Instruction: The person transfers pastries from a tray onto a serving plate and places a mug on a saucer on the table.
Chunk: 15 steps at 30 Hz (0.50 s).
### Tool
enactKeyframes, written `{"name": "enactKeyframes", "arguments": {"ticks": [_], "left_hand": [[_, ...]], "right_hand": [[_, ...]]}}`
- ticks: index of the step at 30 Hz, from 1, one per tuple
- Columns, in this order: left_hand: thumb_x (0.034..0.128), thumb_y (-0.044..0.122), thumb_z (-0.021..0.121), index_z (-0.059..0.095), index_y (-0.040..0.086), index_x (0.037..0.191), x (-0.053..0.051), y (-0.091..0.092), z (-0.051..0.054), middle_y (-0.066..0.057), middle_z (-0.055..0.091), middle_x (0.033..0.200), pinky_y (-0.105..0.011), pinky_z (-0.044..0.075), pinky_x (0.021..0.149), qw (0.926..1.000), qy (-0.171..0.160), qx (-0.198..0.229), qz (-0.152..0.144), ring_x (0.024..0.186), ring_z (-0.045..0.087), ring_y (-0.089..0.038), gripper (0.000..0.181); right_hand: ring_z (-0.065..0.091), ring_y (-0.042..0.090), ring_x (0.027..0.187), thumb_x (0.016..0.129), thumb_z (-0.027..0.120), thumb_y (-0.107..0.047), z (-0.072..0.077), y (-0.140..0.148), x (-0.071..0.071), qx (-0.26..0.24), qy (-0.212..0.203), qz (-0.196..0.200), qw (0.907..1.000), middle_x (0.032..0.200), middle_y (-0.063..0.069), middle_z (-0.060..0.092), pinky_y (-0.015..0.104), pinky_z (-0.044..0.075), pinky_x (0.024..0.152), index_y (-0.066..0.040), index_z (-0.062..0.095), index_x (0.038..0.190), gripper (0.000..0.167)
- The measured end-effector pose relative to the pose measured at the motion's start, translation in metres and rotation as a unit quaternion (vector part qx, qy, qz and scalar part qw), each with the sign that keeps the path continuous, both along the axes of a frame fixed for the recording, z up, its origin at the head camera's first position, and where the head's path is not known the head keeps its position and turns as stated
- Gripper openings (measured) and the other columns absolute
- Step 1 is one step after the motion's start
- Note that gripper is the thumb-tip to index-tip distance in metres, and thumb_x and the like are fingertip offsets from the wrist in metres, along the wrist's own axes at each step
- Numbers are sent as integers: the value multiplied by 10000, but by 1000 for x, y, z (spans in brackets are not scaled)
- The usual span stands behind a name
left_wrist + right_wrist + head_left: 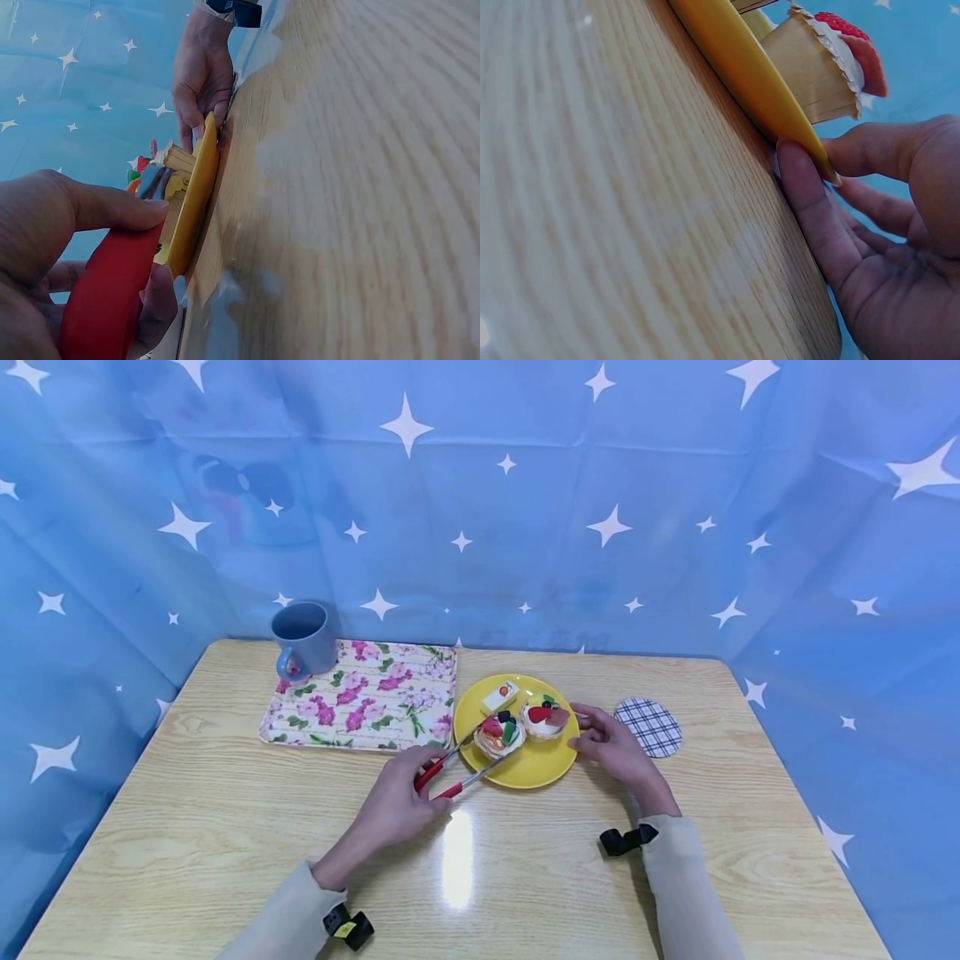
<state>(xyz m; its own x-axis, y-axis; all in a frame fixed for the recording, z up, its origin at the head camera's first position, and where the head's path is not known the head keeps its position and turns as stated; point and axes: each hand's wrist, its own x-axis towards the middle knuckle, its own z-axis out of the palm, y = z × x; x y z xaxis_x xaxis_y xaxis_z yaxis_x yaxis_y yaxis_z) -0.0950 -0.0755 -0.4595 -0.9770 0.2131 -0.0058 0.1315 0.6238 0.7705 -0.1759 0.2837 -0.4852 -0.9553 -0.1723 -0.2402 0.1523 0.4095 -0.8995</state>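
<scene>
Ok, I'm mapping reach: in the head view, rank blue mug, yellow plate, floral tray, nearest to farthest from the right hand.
1. Yellow plate: pinched by the right hand
2. Floral tray: left of the plate
3. Blue mug: at tray's far-left corner

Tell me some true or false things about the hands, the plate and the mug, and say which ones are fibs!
1. The right hand pinches the yellow plate by its rim. True.
2. The mug stands on that plate. False: it is at the flowery tray's far left corner.
3. The left hand holds red-handled tongs. True.
4. The round coaster is spotty. False: it is checked.
</scene>
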Motion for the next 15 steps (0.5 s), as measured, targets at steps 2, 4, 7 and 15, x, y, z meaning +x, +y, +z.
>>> {"name": "enactKeyframes", "arguments": {"ticks": [2,4,7,15], "left_hand": [[739,114,894,641,163,1354,-1,0,1,-38,671,1256,-393,520,900,10000,-46,-24,1,1096,616,-210,667],[725,120,909,642,163,1347,-1,-1,2,-32,670,1233,-351,518,841,9999,-97,-46,4,1035,606,-191,678],[710,118,923,641,144,1342,-3,-1,3,-56,664,1177,-279,494,685,9999,-109,-30,-48,843,587,-162,693],[707,139,933,630,130,1359,-3,-8,6,-47,650,1182,-249,483,599,9997,-246,16,-17,740,556,-136,719]], "right_hand": [[595,188,964,985,661,-123,0,0,0,1,-6,-1,10000,1376,208,549,249,588,808,-188,385,1582,661],[597,188,966,986,659,-122,0,0,0,-4,-14,0,10000,1380,209,548,253,590,809,-189,382,1584,663],[602,185,970,987,658,-124,0,0,0,28,2,-5,10000,1383,206,552,251,588,809,-192,382,1584,661],[609,192,982,988,656,-119,1,-1,1,11,-22,-16,10000,1389,212,548,255,592,815,-185,380,1585,661]]}}
